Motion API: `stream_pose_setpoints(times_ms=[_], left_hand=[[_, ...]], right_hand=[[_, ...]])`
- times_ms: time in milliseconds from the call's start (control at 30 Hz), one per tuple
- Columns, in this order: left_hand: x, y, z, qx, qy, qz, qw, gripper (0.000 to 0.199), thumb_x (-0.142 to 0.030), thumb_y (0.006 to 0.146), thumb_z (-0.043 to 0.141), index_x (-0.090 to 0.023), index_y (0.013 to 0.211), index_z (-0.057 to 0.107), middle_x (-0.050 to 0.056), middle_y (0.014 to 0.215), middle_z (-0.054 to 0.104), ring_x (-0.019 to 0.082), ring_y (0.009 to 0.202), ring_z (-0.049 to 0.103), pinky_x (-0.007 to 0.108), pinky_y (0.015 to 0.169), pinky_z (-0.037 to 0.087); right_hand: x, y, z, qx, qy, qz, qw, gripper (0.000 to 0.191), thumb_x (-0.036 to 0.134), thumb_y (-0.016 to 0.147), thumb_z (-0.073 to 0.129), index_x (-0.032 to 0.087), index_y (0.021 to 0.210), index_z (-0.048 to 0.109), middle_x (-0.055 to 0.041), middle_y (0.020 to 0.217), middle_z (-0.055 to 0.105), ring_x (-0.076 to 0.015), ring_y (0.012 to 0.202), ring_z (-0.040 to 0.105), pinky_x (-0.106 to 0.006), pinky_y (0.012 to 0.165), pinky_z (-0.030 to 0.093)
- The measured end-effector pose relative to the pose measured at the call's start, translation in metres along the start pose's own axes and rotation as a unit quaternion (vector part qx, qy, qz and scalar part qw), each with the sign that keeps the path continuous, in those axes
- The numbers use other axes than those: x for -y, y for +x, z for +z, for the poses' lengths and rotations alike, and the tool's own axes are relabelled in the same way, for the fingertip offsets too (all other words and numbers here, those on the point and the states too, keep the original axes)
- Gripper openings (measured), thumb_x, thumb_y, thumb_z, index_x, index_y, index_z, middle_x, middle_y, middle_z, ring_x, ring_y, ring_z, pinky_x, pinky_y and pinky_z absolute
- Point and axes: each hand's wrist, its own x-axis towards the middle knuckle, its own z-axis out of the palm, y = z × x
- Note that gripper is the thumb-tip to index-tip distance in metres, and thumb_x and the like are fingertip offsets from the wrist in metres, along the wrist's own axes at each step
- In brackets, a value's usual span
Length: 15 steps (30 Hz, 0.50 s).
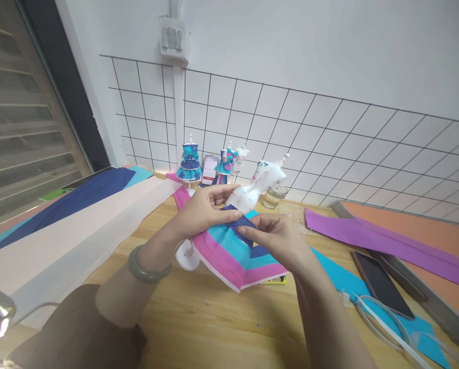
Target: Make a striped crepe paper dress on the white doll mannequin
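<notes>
A small white dress form (pixel 258 184) with coloured specks leans to the right above the table. Around its lower end sits a miniature skirt (pixel 224 251) in navy, turquoise and pink bands with a white hem. My left hand (pixel 202 207) is closed around the form's lower part, its thumb pressing the navy waist and its fingers partly hidden behind. At the skirt's right side, my right hand (pixel 277 236) pinches the navy material between thumb and fingers. A round white stand base (pixel 188 256) shows below my left hand.
Dressed miniature forms (pixel 190 159) stand at the back before a wire grid (pixel 252 113). A glass jar (pixel 274 197) is behind my right hand. To the right lie purple material (pixel 387 243), a phone (pixel 383 284) and a coiled cable (pixel 383 323). Coloured sheets (pixel 79 220) cover the left side.
</notes>
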Motion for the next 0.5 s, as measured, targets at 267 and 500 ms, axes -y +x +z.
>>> stream_pose_setpoints(times_ms=[267, 500], left_hand=[[-0.0049, -0.0013, -0.0004, 0.009, -0.052, -0.040, 0.998, 0.066, -0.022, 0.068, 0.075, -0.015, 0.129, 0.050, 0.014, 0.127, 0.057, 0.028, 0.121, 0.050, 0.040, 0.098, 0.042], [-0.0045, -0.0022, -0.0010, 0.001, -0.069, -0.052, 0.996, 0.068, -0.020, 0.064, 0.077, -0.016, 0.127, 0.052, 0.013, 0.123, 0.060, 0.027, 0.120, 0.051, 0.040, 0.100, 0.040]], right_hand=[[-0.0001, -0.0028, -0.0055, 0.000, 0.021, -0.095, 0.995, 0.019, 0.037, 0.079, 0.065, 0.018, 0.082, 0.064, 0.0002, 0.069, 0.060, -0.0093, 0.060, 0.052, -0.022, 0.053, 0.043], [-0.0009, -0.0059, -0.0076, 0.003, 0.015, -0.134, 0.991, 0.016, 0.034, 0.078, 0.067, 0.020, 0.084, 0.067, 0.0000, 0.069, 0.061, -0.0099, 0.060, 0.053, -0.023, 0.054, 0.045]])
